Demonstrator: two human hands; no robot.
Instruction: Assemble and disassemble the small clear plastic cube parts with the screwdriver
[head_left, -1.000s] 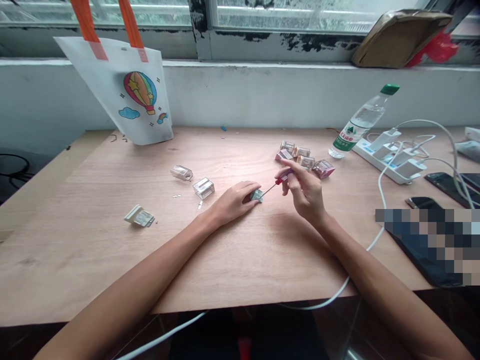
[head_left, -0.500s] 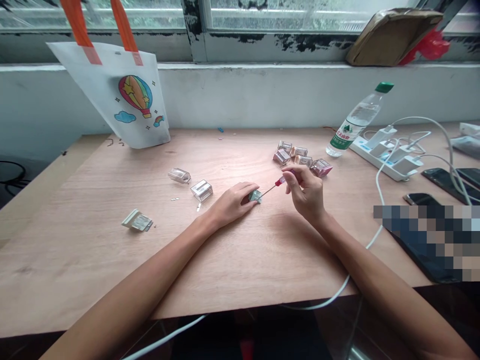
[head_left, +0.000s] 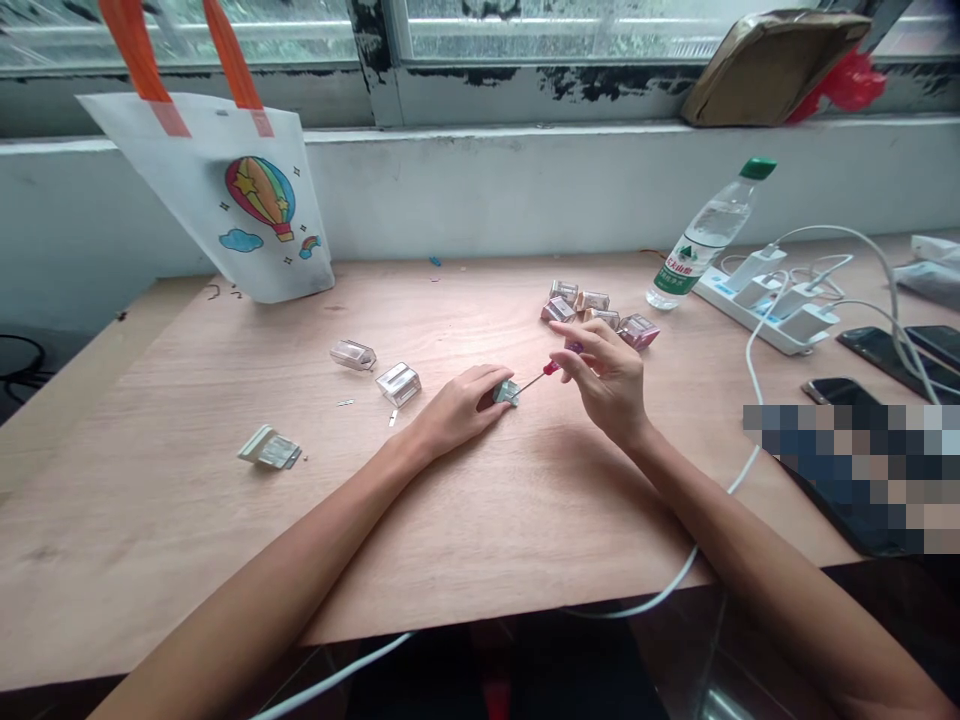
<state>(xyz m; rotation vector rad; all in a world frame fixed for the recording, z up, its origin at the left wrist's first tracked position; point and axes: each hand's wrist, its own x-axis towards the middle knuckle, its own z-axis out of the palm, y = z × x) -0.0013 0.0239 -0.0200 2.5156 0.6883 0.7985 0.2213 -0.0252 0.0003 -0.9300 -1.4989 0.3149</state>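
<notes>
- Wooden table (head_left: 420, 540) beneath it all.
- Right hand (head_left: 613, 385), right now, pinching a red-handled screwdriver (head_left: 552, 368) between thumb and fingers.
- Left hand (head_left: 459, 412) low on the wood, thumb and fingers around a pale-green piece (head_left: 505, 392).
- Screwdriver tip right at that piece (tiny target!).
- Left of it, clear cases (head_left: 399, 384), thin slips (head_left: 393, 418) nearby.

Pale wood tabletop (head_left: 450, 540), smooth and matt; screwdriver (head_left: 553, 367) of glossy red plastic with a thin metal shaft; pale green piece (head_left: 505, 393) of plastic look; glossy clear plastic cases (head_left: 398, 384) at nine o'clock; matt cloth-like bag (head_left: 202, 200) at ten; rough, flaking window frame (head_left: 622, 85) at one; glossy plastic bottle (head_left: 709, 230) at two
</notes>
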